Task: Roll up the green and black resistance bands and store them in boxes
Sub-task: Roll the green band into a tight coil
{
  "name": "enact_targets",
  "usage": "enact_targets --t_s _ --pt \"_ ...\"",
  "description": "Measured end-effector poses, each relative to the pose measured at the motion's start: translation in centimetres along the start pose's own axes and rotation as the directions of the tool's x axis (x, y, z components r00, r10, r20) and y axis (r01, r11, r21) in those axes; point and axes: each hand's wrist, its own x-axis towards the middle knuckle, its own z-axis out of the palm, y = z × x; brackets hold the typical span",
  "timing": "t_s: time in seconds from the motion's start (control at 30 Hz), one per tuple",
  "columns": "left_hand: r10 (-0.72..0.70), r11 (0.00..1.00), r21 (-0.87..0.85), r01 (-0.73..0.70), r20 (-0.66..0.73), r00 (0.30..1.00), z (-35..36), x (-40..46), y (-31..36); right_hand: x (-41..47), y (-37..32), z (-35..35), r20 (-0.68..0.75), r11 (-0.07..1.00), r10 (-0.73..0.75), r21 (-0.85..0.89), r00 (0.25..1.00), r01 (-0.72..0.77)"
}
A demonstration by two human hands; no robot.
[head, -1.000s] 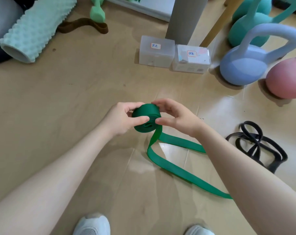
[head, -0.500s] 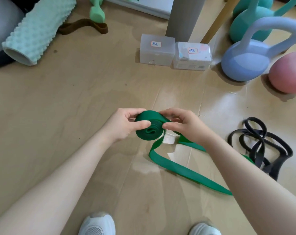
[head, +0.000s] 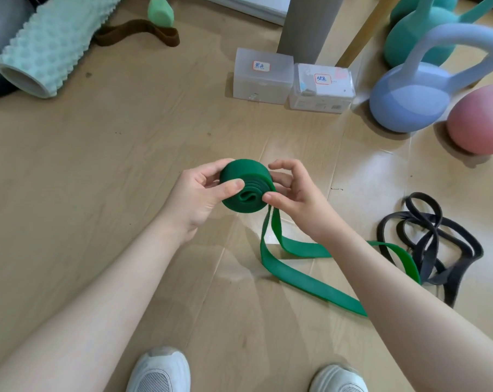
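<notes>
We have turned the green band (head: pixel 246 188) another wrap since a second ago, left hand (head: pixel 200 193) gripping the coil, right hand (head: pixel 290 190) pinching its edge, shorter tail below our fingers.

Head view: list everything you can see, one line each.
green band: 1, green, half rolled between the hands, tail on floor
black band: 1, black, tangled on floor, right
boxes: 2, clear, labelled, far centre
kettlebells: 3, blue, teal, pink, far right
foam roller: 1, mint, far left
brown band: 1, far left
dumbbell: 1, light green, top
shoes: 2, white, bottom
left hand: grips roll
right hand: pinches roll
</notes>
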Motion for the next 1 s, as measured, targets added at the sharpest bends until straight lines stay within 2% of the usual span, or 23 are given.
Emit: enact_targets --t_s 0.1,0.2,0.23,0.3,0.37,0.4,0.43,0.5,0.57,0.67,0.8,0.87,1.0 --pt "-0.087 0.984 -0.159 0.076 -0.059 0.994 0.9 -0.6 -0.7 0.2 -0.4 0.6 -0.03 0.999 0.008 0.053 1.0 -0.007" --pt "-0.205 0.948 -0.259 0.184 -0.058 0.977 1.3 -1.3 -2.1 0.4 -0.8 0.4 -0.045 0.991 0.035 -0.131 0.998 -0.04" --pt "-0.247 0.945 -0.223 0.238 -0.013 0.969 0.9 -1.4 -2.3 0.4 -0.7 0.1 -0.017 0.977 0.047 -0.209 0.999 -0.05" --pt "-0.329 0.944 0.033 0.327 0.125 0.936 -0.4 -1.2 -1.9 0.3 -0.7 -0.5 0.084 0.937 0.098 -0.343 0.992 -0.064" --pt "-0.408 0.883 0.357 0.305 0.26 0.875 -1.2 -0.8 -1.3 0.2 -0.7 -0.8 0.186 0.868 0.16 -0.495 0.97 -0.048" --pt "-0.425 0.845 0.465 0.266 0.281 0.861 -1.2 -0.7 -1.2 0.3 -0.8 -0.8 0.225 0.82 0.181 -0.572 0.958 -0.021" --pt "-0.421 0.816 0.53 0.229 0.273 0.865 -0.9 -0.6 -1.1 0.3 -0.9 -0.7 0.251 0.775 0.192 -0.631 0.949 0.01" --pt "-0.389 0.823 0.525 0.216 0.244 0.888 -0.1 -0.6 -1.0 0.4 -1.2 -0.5 0.252 0.732 0.187 -0.681 0.95 0.036" --pt "-0.373 0.854 0.467 0.228 0.246 0.895 0.4 -0.6 -1.0 0.3 -1.3 -0.3 0.234 0.738 0.167 -0.674 0.958 0.036" --pt "-0.339 0.854 0.486 0.187 0.246 0.908 0.6 -0.6 -1.5 -0.1 -0.9 -0.5 0.234 0.785 0.184 -0.62 0.955 0.0" --pt "-0.264 0.895 0.421 0.149 0.23 0.937 0.7 -1.1 -2.1 -0.9 0.2 -1.2 0.082 0.94 0.11 -0.332 0.991 -0.077" --pt "-0.207 0.926 0.356 0.124 0.203 0.957 0.6 -1.2 -2.4 -1.2 0.9 -1.6 0.039 0.964 0.089 -0.254 0.995 -0.076" --pt "-0.149 0.971 0.211 0.117 0.143 0.978 0.5 -1.5 -2.6 -1.8 1.7 -1.7 0.054 0.99 0.106 -0.1 0.993 -0.101"
